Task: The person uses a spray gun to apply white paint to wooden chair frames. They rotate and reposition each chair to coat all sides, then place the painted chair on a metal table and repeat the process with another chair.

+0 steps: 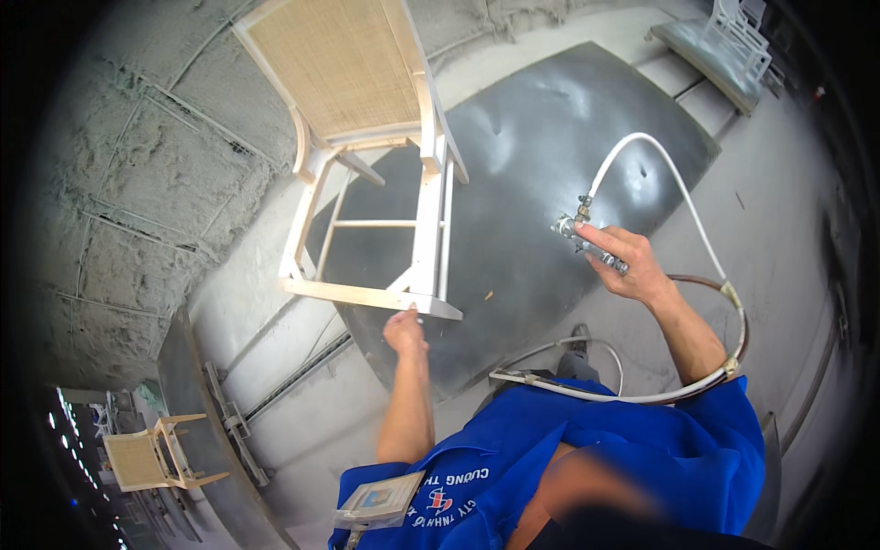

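Observation:
A chair frame (426, 229) of pale wood with an open seat and a woven cane back panel (330, 64) stands tilted ahead of me, left of centre. Its right side rail and front corner look white, while the front rail is mostly bare wood. My left hand (406, 333) is closed at the front rail near that white corner; its fingertips are partly hidden. To the right, my right hand (628, 261) grips a metal spray gun (587, 240), its nozzle end pointing left toward the chair. A white hose (674, 160) loops up from the gun and back along my right forearm.
Below the chair lies a large dark metal sheet (522, 156). Another cane-backed chair (142, 458) stands at lower left beside a curved dark panel (206, 412). White chair frames (738, 41) rest on a platform at upper right. A dust-coated wall (165, 174) rises at left.

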`<state>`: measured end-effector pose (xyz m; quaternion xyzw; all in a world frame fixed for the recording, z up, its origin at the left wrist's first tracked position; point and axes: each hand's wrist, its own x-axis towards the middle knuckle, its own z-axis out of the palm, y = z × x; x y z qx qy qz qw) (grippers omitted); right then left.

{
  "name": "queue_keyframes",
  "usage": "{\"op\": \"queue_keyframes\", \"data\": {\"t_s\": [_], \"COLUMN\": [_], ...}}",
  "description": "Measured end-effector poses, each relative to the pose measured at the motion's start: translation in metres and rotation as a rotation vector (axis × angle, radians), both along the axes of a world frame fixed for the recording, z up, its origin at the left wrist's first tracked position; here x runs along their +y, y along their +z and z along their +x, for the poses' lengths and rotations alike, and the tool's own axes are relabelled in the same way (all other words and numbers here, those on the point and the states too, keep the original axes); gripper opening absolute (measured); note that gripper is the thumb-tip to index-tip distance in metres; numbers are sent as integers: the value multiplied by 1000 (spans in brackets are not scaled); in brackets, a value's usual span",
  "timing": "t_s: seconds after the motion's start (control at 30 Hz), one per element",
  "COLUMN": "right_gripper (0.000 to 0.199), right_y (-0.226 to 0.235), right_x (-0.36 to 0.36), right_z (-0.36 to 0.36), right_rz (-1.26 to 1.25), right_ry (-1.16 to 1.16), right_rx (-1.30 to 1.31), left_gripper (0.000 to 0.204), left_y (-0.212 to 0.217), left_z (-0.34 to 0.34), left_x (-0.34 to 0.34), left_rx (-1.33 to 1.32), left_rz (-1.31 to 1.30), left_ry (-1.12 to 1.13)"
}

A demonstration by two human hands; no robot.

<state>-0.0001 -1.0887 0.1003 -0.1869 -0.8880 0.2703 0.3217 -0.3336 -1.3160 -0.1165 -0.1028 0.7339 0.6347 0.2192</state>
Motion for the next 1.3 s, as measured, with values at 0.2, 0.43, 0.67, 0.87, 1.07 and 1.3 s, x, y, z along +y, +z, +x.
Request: {"op": "queue_keyframes", "data": {"t_s": [0.2,0.43,0.67,0.87,1.07,1.3], "right_gripper": [63,33,20,19,17,16], "right_y": [115,372,532,549,538,489], "right_x": [93,226,194,107,58,45], "right_z": [3,-122,-236,-294,-257,-230], "right_rz": [242,340,218,83,257,-19], "right_ry": [61,-196,-260,220,-180,69], "right_rx": [-47,300,36,38,-90,15], "left_gripper": [22,29,23,23,31,18], "left_y": [-2,115,162,143,135,128], "left_z": [127,185,111,104,118,131], "left_x": [146,259,122,98,94,105], "left_rx": [5,313,958,1219,1338,1473], "left_rz": [-12,-129,-618,-441,-439,-594], "left_ry": [-22,-774,-791,-934,-1055,-1051]}}
